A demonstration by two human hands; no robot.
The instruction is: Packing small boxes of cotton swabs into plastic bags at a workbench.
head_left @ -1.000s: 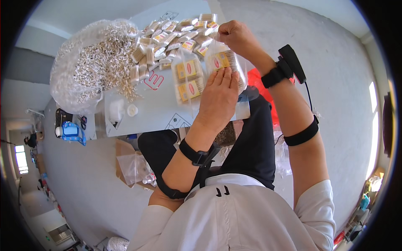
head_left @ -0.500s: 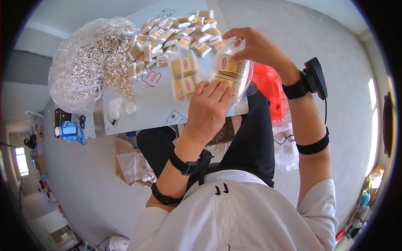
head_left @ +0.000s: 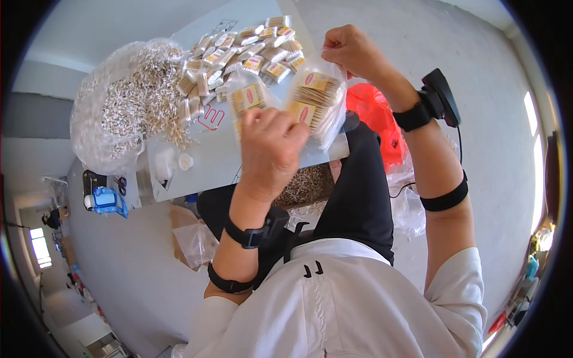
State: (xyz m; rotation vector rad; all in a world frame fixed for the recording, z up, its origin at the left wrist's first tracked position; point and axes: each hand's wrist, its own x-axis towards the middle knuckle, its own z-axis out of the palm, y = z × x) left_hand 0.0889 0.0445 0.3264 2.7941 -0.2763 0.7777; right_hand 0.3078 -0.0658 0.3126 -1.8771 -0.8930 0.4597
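A clear plastic bag (head_left: 319, 95) of cotton swab packs with yellow labels lies near the table's front right corner. My right hand (head_left: 358, 56) is closed in a pinch on the bag's far upper edge. My left hand (head_left: 270, 149) is curled closed in front of a second clear bag (head_left: 248, 95) of swab packs, to the left. It covers that bag's lower part, and whatever its fingers hold is hidden. Beyond the bags lies a pile of small swab packs (head_left: 253, 45). Left of it, a large clear bag (head_left: 89, 134) spills loose cotton swabs (head_left: 134, 98) onto the table.
The pale table (head_left: 209, 164) carries a small white round lid (head_left: 186, 161), a blue-and-white package (head_left: 107, 200) and dark scissors (head_left: 122, 184). A red plastic bag (head_left: 379, 128) hangs by my right knee. Below the table's edge stands a box of loose swabs (head_left: 307, 185).
My left hand has moved left, off the right-hand bag and in front of the left one. My right hand has gone up and away, its spread fingers now pinching the bag's edge.
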